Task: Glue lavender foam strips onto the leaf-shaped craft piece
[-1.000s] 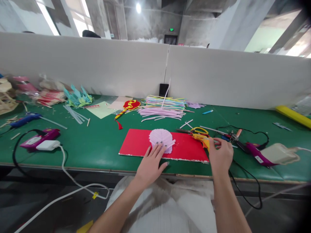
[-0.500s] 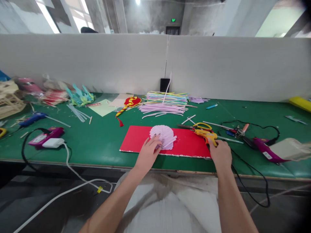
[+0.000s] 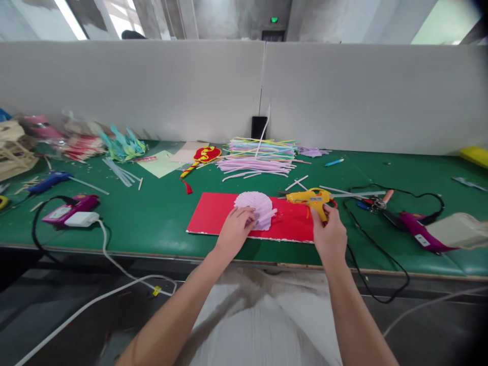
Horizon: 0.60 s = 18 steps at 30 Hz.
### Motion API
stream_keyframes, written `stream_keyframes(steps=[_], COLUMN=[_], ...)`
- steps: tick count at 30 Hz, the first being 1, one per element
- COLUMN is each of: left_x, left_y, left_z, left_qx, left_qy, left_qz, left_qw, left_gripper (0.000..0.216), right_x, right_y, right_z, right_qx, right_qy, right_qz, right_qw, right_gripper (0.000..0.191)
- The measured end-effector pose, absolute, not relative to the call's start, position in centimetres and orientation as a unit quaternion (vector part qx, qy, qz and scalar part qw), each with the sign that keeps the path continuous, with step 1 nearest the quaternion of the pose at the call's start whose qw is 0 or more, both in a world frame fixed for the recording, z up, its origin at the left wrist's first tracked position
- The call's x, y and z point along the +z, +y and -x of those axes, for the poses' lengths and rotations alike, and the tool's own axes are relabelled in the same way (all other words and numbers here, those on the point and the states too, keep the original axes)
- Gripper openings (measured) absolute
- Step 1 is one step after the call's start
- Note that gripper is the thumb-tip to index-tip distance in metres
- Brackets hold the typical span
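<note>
A round, ribbed lilac piece [image 3: 260, 206], made of strips laid side by side, lies on a red board [image 3: 213, 216]. My left hand [image 3: 237, 225] rests over its left side, fingers lightly bent on the surface and not wrapped round it. In my right hand [image 3: 330, 231] is a yellow hot glue gun [image 3: 314, 200], gripped by its handle above the board's right end. Its nozzle points left toward the lilac piece, and a clear glue stick [image 3: 358, 194] sticks out behind. Scissors lie partly hidden behind the gun.
Pastel strips [image 3: 259, 161] are heaped at the back before a white partition [image 3: 133, 91]. Left of them lies a red-and-yellow tasselled ornament [image 3: 206, 154]. A blue glue gun [image 3: 51, 181] and purple power strip [image 3: 76, 211] lie left; another purple power strip [image 3: 423, 234] and cables lie right.
My right hand has lifted the glue gun and drawn it left, turning its nozzle toward the lilac piece. My left hand's fingers have drawn closer together on that piece. The view tilts slightly down.
</note>
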State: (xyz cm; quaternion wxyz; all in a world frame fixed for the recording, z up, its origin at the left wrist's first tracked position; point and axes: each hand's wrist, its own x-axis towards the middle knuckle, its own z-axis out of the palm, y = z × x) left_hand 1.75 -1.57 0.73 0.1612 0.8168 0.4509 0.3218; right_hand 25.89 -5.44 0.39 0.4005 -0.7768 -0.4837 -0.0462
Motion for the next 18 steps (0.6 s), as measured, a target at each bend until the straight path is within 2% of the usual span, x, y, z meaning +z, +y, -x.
stream_keyframes(steps=[7, 12, 18], left_x=[1.4, -0.1, -0.1], left_y=[-1.6, -0.6, -0.5], left_z=[-0.7, -0.3, 0.0], left_qx=[0.326, 0.293, 0.28], left_qy=[0.5, 0.517, 0.514], left_qz=[-0.801, -0.798, -0.794], left_qw=[0.032, 0.103, 0.161], left_gripper=[0.007, 0.016, 0.021], right_x=[0.8, 0.4, -0.5], right_y=[-6.1, -6.3, -6.6], right_z=[-24.3, -23.5, -23.5], right_qx=[-0.023, -0.021, -0.039], right_qy=[-0.546, -0.587, -0.64], right_qz=[0.773, 0.759, 0.723], right_qw=[0.323, 0.28, 0.256], right_gripper=[0.044, 0.064, 0.05])
